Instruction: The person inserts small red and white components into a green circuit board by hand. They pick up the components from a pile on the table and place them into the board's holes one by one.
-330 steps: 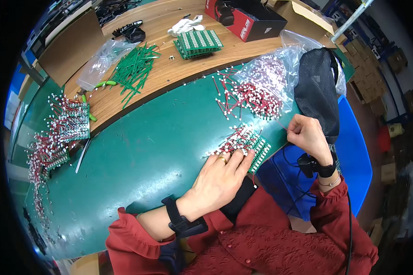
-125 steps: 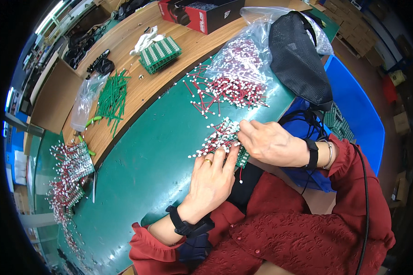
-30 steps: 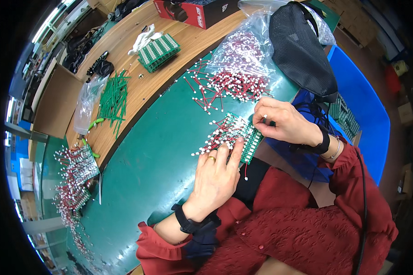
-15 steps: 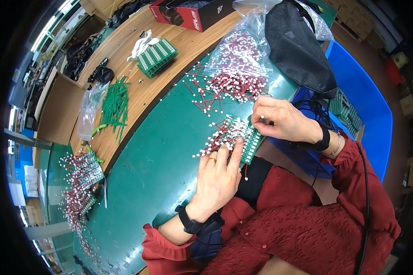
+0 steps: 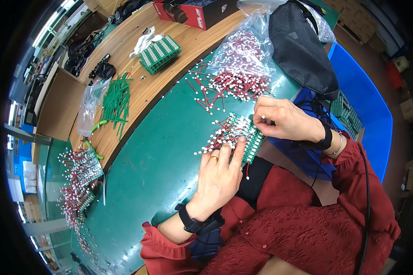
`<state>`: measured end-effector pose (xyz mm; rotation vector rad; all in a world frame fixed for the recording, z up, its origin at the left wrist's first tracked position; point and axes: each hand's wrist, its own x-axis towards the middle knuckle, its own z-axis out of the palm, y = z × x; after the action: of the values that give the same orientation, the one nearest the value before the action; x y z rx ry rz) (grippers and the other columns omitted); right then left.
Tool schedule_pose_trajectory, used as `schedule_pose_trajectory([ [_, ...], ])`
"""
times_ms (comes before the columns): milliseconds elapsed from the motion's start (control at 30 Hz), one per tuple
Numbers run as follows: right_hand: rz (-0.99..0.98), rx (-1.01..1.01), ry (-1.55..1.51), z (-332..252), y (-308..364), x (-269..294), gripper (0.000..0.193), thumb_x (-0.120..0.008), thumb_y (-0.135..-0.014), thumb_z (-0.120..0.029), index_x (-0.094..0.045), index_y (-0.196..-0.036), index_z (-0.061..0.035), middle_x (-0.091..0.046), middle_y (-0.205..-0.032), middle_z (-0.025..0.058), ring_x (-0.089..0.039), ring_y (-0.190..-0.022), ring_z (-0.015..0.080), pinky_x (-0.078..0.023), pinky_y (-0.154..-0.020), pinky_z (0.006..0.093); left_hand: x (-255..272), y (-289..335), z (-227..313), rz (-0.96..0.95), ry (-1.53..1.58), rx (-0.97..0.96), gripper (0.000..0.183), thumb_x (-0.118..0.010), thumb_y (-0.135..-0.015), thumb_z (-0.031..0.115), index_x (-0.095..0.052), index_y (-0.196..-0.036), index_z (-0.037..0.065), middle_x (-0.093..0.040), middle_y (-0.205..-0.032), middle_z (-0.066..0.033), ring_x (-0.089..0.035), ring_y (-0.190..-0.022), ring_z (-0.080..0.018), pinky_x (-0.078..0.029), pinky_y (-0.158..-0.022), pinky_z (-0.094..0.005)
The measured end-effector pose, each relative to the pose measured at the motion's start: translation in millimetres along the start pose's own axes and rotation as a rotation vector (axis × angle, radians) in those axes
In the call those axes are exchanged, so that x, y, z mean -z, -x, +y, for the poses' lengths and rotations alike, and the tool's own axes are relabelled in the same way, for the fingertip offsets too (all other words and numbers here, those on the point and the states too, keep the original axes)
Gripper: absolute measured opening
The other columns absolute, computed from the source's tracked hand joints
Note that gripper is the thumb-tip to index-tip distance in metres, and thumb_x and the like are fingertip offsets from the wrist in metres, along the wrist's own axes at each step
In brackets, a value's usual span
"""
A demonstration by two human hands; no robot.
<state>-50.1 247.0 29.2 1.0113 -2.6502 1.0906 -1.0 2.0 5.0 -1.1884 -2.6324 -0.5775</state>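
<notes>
A green circuit-board panel (image 5: 253, 147) lies at the near edge of the green table, with several short red wires with white connectors (image 5: 225, 133) spread over its left side. My left hand (image 5: 218, 176) rests there with fingers stretched out, the fingertips touching the panel and wires. At the panel's upper right corner my right hand (image 5: 284, 120) is closed in a pinch; what is between its fingertips is mostly hidden. Beyond the panel lies a pile of loose red wires with white connectors (image 5: 243, 86), spilling from a clear plastic bag (image 5: 243, 50).
A black mesh bag (image 5: 298, 50) lies right of the pile, above a blue bin (image 5: 371, 105) holding green boards (image 5: 344, 110). A wooden surface (image 5: 124, 59) carries a stack of boards (image 5: 159, 55) and green strips (image 5: 116, 101). Wired panels (image 5: 89, 167) sit far left.
The view has shifted slightly. My hands keep nearly the same places on the panel, the left lying flat and the right pinched at the corner.
</notes>
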Motion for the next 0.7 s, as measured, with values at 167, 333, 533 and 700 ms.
schedule_pose_trajectory([
  [167, -0.069, 0.006, 0.138, -4, -2, 1, 0.010, -0.065, -0.080, -0.004, -0.055, -0.084, -0.0019, -0.053, -0.083, 0.0102, -0.063, -0.071, 0.0296, -0.052, -0.062, 0.0405, 0, 0, 1, -0.001, -0.008, 0.002, 0.077, -0.071, -0.069, 0.008, -0.047, -0.142, 0.008, -0.051, -0.107, -0.0164, -0.057, -0.091, -0.0297, -0.044, -0.085, -0.0411],
  [333, -0.104, 0.054, 0.380, -18, -2, -1, 0.010, -0.060, -0.081, -0.006, -0.053, -0.085, 0.0007, -0.049, -0.088, 0.0124, -0.063, -0.077, 0.0281, -0.053, -0.063, 0.0395, 1, 0, 1, -0.014, -0.003, 0.007, 0.076, -0.071, -0.069, 0.008, -0.047, -0.142, 0.007, -0.051, -0.107, -0.0168, -0.057, -0.093, -0.0305, -0.044, -0.086, -0.0415],
  [533, -0.169, 0.185, 0.672, -34, 2, -9, 0.012, -0.059, -0.078, -0.010, -0.056, -0.080, 0.0008, -0.048, -0.088, 0.0109, -0.056, -0.079, 0.0216, -0.052, -0.058, 0.0318, 1, -1, 0, -0.001, -0.028, -0.026, 0.071, -0.068, -0.075, 0.012, -0.046, -0.141, 0.003, -0.054, -0.108, -0.0150, -0.055, -0.090, -0.0268, -0.043, -0.084, -0.0410],
  [700, -0.073, 0.114, 0.514, -21, 6, -7, 0.010, -0.061, -0.080, -0.010, -0.056, -0.085, -0.0026, -0.048, -0.088, 0.0085, -0.060, -0.079, 0.0224, -0.051, -0.056, 0.0342, 5, -1, 2, 0.009, 0.014, -0.011, 0.075, -0.071, -0.069, 0.008, -0.048, -0.141, 0.008, -0.051, -0.109, -0.0166, -0.059, -0.089, -0.0300, -0.045, -0.085, -0.0414],
])
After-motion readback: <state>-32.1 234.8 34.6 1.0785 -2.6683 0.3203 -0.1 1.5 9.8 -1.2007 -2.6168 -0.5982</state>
